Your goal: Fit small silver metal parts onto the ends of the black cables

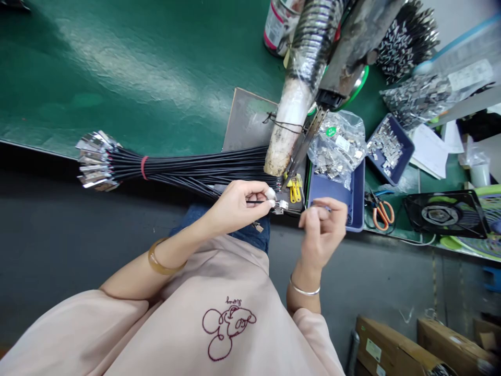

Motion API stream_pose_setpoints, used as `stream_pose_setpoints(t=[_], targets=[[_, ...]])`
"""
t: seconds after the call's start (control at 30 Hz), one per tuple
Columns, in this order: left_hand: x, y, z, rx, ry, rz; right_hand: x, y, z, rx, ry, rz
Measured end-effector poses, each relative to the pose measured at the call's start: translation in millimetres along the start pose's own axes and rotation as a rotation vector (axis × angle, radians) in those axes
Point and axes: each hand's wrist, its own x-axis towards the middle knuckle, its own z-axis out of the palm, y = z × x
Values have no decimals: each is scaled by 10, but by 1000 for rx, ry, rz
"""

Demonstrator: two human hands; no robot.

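Note:
Between thumb and fingertips, my left hand (242,203) pinches a black cable (255,202), with white covers on two of its fingertips. A small silvery metal connector (280,207) sticks out past those fingertips at the cable's end. Off to the right, near the blue tray (356,209), my right hand (324,227) is held with curled fingers, slightly blurred. Whatever its fingers may hold is hidden. Behind my left hand lies a bundle of black cables (195,166), tied with a red band (144,167) and ending at the left in metal connectors (97,162).
A white-wrapped duct (287,125) and a metal arm (344,57) hang over the bundle's right end. A yellow clip-like piece (294,189) is nearby. Rightward are a bag of metal parts (338,149), a smaller tray (409,149), orange-handled cutters (383,215) and a black fan (446,214).

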Motion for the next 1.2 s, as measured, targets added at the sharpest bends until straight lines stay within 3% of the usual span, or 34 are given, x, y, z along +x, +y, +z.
stream_pose_setpoints(t=[0.13,0.37,0.57,0.83,1.2], targets=[[-6,11,-34,-33,-13,10,-61,-74,-57,-5,97,2],[-37,11,13,-37,27,-6,-67,-71,87,54,-99,75],[-19,14,119,93,165,69,19,-13,70,-66,-122,-91],[-1,-24,169,118,251,73,135,-29,53,-96,-186,-157],[2,-6,174,91,253,60,217,-105,55,-45,-212,-106]])
